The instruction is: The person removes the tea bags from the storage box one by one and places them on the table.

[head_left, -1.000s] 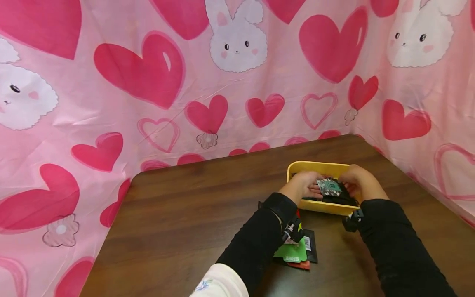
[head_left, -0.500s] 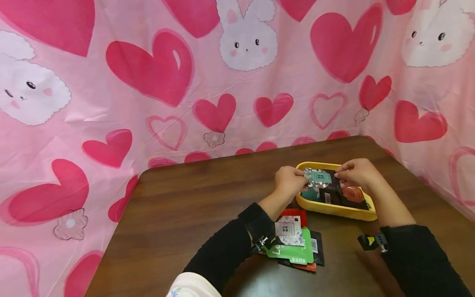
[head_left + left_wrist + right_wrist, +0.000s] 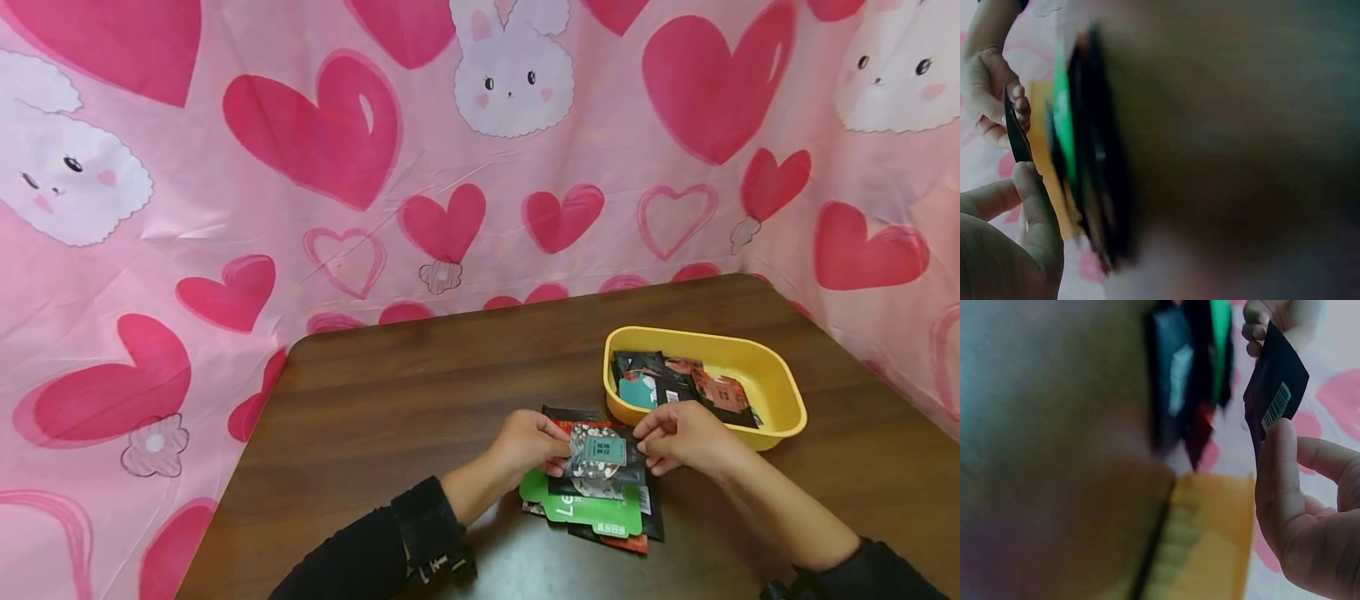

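Note:
Both hands hold a flat black sachet (image 3: 604, 451) with a flower print and a teal label, over a stack of packets. The left hand (image 3: 531, 444) pinches its left edge between thumb and fingers. At the opposite edge, the right hand (image 3: 686, 440) pinches it too. A barcode shows on the sachet's back (image 3: 1277, 403) in the right wrist view. Beneath lies the stack, with a green packet (image 3: 585, 511) near its top and black and red packets partly hidden. In the left wrist view the held sachet (image 3: 1016, 134) is edge-on and apart from the stack.
A yellow plastic bin (image 3: 787, 412) stands behind and right of the stack. Several sachets (image 3: 722, 393) lie in its left and middle part. Brown wooden table (image 3: 405, 400) extends to the left, and a pink heart-print cloth (image 3: 450, 167) hangs behind it.
The hands lifted the sachet out of the yellow bin and carried it left and toward the person, to over the stack. Both hands still hold it.

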Available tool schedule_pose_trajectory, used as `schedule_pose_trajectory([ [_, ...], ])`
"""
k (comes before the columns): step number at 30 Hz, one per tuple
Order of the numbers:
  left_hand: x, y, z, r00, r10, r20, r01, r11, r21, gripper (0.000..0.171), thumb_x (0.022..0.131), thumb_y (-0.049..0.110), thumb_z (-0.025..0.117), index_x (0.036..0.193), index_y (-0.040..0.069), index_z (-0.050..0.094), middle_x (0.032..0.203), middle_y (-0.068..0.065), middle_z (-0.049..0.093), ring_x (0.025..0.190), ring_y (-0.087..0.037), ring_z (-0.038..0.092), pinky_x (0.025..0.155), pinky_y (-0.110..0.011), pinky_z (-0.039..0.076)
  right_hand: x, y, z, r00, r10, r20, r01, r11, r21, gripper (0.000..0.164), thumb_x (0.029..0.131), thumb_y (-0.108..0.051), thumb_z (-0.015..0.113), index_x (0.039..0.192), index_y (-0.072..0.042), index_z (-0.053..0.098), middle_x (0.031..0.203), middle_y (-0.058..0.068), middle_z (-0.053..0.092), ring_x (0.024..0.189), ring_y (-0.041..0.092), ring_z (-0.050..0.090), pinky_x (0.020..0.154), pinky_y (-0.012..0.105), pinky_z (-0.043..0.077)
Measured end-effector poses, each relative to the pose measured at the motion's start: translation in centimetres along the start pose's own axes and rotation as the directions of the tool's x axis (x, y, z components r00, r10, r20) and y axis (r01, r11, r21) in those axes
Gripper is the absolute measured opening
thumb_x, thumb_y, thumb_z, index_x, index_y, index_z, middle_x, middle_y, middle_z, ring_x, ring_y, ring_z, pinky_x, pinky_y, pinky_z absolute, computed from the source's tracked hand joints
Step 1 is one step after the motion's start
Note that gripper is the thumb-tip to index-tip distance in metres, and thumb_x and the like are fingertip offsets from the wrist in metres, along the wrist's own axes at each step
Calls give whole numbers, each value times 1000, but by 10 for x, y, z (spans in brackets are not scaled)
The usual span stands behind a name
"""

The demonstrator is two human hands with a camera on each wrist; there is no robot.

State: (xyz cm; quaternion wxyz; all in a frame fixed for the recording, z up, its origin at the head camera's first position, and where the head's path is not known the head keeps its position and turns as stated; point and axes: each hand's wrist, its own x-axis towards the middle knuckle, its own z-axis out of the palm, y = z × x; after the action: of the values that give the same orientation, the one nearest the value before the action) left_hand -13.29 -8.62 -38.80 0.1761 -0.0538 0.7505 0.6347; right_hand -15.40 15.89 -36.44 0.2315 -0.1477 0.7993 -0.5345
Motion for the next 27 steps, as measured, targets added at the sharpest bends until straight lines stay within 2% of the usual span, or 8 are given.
schedule_pose_trajectory([
  [7,-5,-21,-2,1000,-2,-3,2,999,-44,12,80,-9,74,80,-4,63,72,-13,69,49,-13,61,55,-32,59,2,11,12,998,38,49,-34,997,-73,18,86,4,67,102,14,65,81,9,67,67,25,66,63,39,60],
  [17,-3,-20,-3,1000,-6,20,7,999,-36,13,81,-7,74,82,-3,62,71,-13,69,49,-13,61,54,-31,59,1,10,14,997,63,40,-59,994,-92,18,86,4,67,101,12,64,80,9,65,68,23,65,64,39,60],
  [20,-2,-15,-7,998,43,41,-46,996,81,13,82,-2,75,77,-1,63,63,-10,66,46,-12,60,47,-30,57,-1,5,10,998,45,40,-41,993,-111,18,87,2,68,102,11,63,79,10,64,67,23,64,62,38,60],
  [22,1,-7,-13,994,92,56,-101,979,177,15,83,2,75,73,0,64,59,-8,64,45,-13,58,44,-30,55,-2,-2,2,1000,24,13,-22,989,-146,19,88,-1,68,102,10,63,79,10,64,66,23,64,61,38,60],
  [24,6,5,-20,988,139,71,-153,952,265,17,85,6,74,72,0,64,59,-8,63,47,-14,59,44,-31,55,-3,-9,-13,999,-2,-38,-5,981,-195,20,90,-4,67,103,11,63,78,11,64,65,24,64,59,37,60],
  [25,11,12,-22,985,156,75,-171,945,280,17,86,7,73,73,0,65,61,-9,64,48,-15,60,46,-32,56,-2,-13,-23,998,-9,-65,-6,976,-217,21,91,-5,66,104,11,63,79,11,64,66,24,64,59,37,60],
  [27,21,30,-24,984,155,86,-172,951,255,14,88,6,71,79,-4,67,70,-15,67,56,-21,64,53,-36,59,2,-18,-49,992,-11,-125,-24,961,-274,26,95,-10,63,106,13,61,79,11,64,66,23,64,59,36,60],
])
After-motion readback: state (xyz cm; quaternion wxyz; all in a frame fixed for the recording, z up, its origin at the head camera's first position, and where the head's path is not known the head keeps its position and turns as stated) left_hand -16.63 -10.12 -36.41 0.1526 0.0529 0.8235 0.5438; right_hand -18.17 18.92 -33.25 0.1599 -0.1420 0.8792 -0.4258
